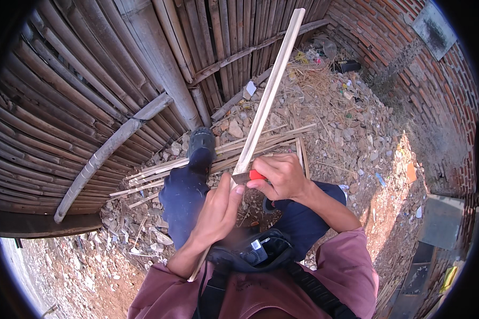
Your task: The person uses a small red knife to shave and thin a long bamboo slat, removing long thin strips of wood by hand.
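Observation:
A long pale strip of split wood or bamboo [267, 101] slants up and away in front of me, its near end running back under my left forearm. My left hand [219, 208] is closed around its lower part, the thumb lying along it near the blade. In my right hand [283, 177] is a knife with a red handle [256, 176], gripped between fingers and thumb. The short dark blade [241, 178] lies across the strip, touching it just beyond my left thumb. Part of the handle is hidden by my right fingers.
Several pale strips [229, 150] lie on the rubble ground [351, 138] beyond my knees and around my shoe [201, 142]. A bamboo wall [64, 101] rises on the left, with a thick post [167, 69]. A brick wall [431, 69] stands on the right. A black pouch [271, 252] hangs at my waist.

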